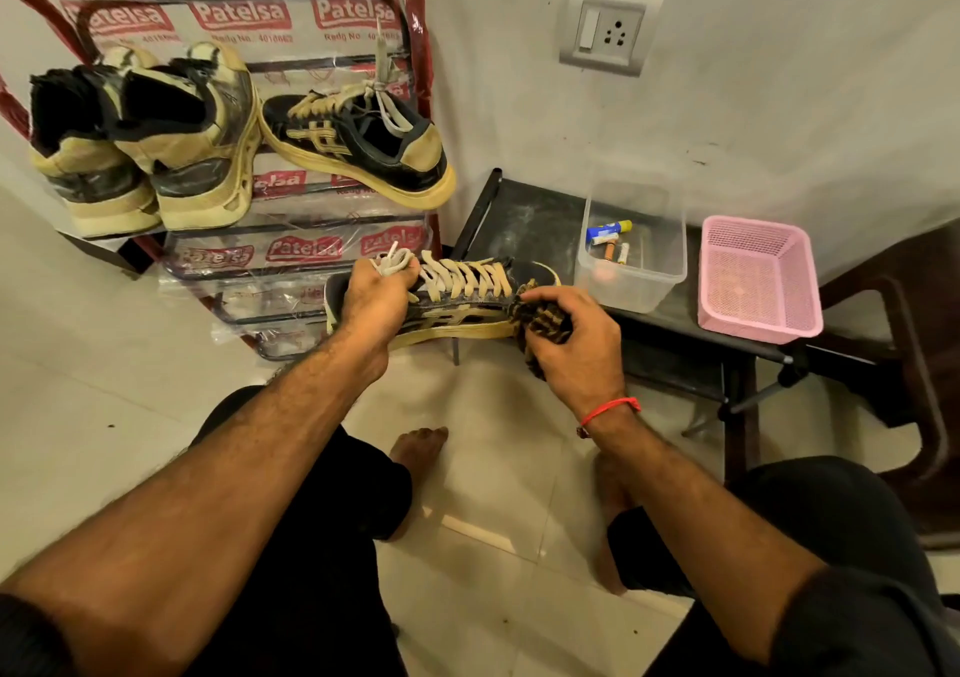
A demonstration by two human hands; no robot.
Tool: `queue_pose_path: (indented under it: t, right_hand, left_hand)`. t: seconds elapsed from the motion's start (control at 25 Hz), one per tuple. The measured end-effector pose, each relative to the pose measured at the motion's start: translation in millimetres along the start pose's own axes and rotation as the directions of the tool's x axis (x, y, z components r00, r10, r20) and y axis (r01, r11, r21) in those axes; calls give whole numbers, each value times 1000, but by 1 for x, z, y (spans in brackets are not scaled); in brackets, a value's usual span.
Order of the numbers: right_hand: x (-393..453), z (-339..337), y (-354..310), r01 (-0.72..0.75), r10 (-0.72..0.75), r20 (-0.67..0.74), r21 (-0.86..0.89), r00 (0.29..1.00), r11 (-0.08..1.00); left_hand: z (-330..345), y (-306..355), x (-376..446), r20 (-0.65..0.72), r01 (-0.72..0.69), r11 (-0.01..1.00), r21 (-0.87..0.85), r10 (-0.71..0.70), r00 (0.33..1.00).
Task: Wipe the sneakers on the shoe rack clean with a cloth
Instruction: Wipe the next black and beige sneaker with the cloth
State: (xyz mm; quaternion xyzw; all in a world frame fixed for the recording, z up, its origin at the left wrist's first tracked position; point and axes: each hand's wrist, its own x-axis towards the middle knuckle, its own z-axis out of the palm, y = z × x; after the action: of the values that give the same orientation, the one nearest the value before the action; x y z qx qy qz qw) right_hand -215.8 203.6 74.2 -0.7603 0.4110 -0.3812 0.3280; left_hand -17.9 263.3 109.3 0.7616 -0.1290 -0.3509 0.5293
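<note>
My left hand grips a black sneaker with cream laces and cream sole at its heel end, holding it sideways in the air over the floor. My right hand holds a dark striped cloth pressed against the sneaker's toe side. Its matching black sneaker lies on the top shelf of the red shoe rack. A pair of cream and black high sneakers stands at the rack's left, heels toward me.
A low black table to the right carries a clear plastic box with small items and a pink mesh basket. A wall socket sits above. My knees and bare feet are below on the tiled floor.
</note>
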Motion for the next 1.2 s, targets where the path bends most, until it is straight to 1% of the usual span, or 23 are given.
queue_pose_path:
  t: [0.08, 0.12, 0.2, 0.28, 0.32, 0.36, 0.4, 0.44, 0.48, 0.52, 0.56, 0.6, 0.64, 0.72, 0.76, 0.8, 0.88, 0.96, 1.04, 1.12, 1.16, 1.2]
  right_hand:
    - [0, 10, 6, -61, 62, -6, 27, 998, 998]
    - [0, 13, 10, -101, 102, -17, 48, 995, 994]
    - [2, 18, 16, -197, 199, -12, 94, 980, 976]
    - [0, 21, 20, -264, 264, 17, 134, 964, 955]
    - [-1, 22, 20, -282, 281, 33, 149, 959, 948]
    - [-2, 23, 20, -293, 289, 52, 161, 956, 942]
    - [-3, 23, 19, -302, 293, 76, 168, 953, 938]
    - [-3, 23, 18, -305, 292, 100, 171, 951, 937]
    - [-4, 21, 17, -309, 292, 117, 169, 949, 936]
    - [-3, 20, 16, -310, 292, 125, 164, 948, 936]
    - [-1, 18, 16, -315, 298, 126, 157, 946, 936]
    - [1, 14, 15, -319, 303, 119, 151, 946, 936]
    - [3, 10, 15, -320, 307, 108, 140, 946, 937]
    - [9, 0, 12, -306, 296, 94, 122, 950, 944]
    - [11, -5, 10, -287, 278, 89, 114, 957, 951]
    - [12, -10, 7, -257, 249, 85, 105, 965, 961]
    - [14, -17, 2, -186, 180, 78, 72, 981, 980]
    - [15, -22, -4, -122, 119, 77, 40, 990, 992]
    - [15, -25, -6, -75, 73, 78, 15, 994, 997]
    - [15, -27, -7, -34, 34, 49, -3, 998, 999]
    - [15, -28, -7, -14, 14, 11, -7, 1000, 1000]
    - [15, -28, -7, 7, -7, -39, -7, 999, 1000]
  left_hand:
    - [0, -2, 0, 47, -98, 983, 154, 92, 995]
    - [1, -2, -3, 85, -162, 956, 243, 145, 986]
    - [6, -5, -4, 176, -281, 873, 399, 227, 958]
    - [11, -7, -8, 254, -366, 760, 538, 268, 929]
    - [12, -9, -9, 281, -408, 674, 616, 296, 913]
    - [13, -11, -11, 318, -469, 534, 703, 354, 880]
    - [14, -12, -14, 383, -541, 354, 763, 426, 819]
    - [14, -13, -14, 475, -621, 175, 764, 499, 725]
    - [14, -13, -17, 571, -691, 39, 722, 532, 626]
    - [14, -12, -18, 651, -745, -33, 666, 514, 559]
    - [14, -11, -20, 706, -787, -56, 615, 483, 518]
    - [14, -10, -19, 741, -813, -51, 580, 447, 501]
    - [14, -10, -17, 761, -823, -51, 566, 417, 497]
    - [11, -10, -11, 771, -805, -98, 586, 375, 515]
    - [9, -11, -7, 763, -784, -118, 609, 356, 539]
    - [6, -10, -4, 745, -763, -112, 637, 343, 572]
    - [3, -11, 1, 683, -716, -32, 697, 331, 651]
    - [3, -13, 3, 577, -627, 95, 773, 308, 757]
    - [1, -20, 8, 443, -503, 237, 832, 264, 857]
    - [-5, -23, 11, 302, -379, 435, 817, 237, 923]
    - [-8, -21, 11, 230, -315, 560, 766, 219, 948]
    - [-10, -19, 12, 157, -249, 693, 676, 194, 968]
